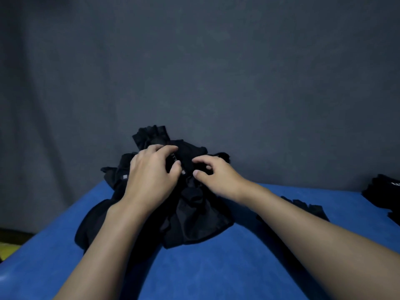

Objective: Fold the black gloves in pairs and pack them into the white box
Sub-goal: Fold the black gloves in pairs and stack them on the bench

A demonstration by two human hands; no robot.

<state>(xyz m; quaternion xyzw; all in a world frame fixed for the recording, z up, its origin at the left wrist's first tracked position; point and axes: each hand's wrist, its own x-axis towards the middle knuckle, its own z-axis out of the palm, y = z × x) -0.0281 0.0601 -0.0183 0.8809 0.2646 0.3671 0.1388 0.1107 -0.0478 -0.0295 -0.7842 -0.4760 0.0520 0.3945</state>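
Note:
A loose pile of black gloves [190, 221] lies at the far edge of the blue table [238, 267], in the middle of the head view. My left hand [151, 176] rests on top of the pile, its fingers pinching a black glove [186, 154] with a small white-marked strip. My right hand [214, 172] is beside it on the pile's top right, thumb and fingers curled into the same black fabric. A single black glove [307, 205] lies flat on the table under my right forearm. No white box is in view.
Another heap of black fabric [383, 193] sits at the right edge of the table. A dark grey cloth backdrop [194, 72] hangs right behind the table. A dark floor strip with something yellow [8, 245] shows at lower left.

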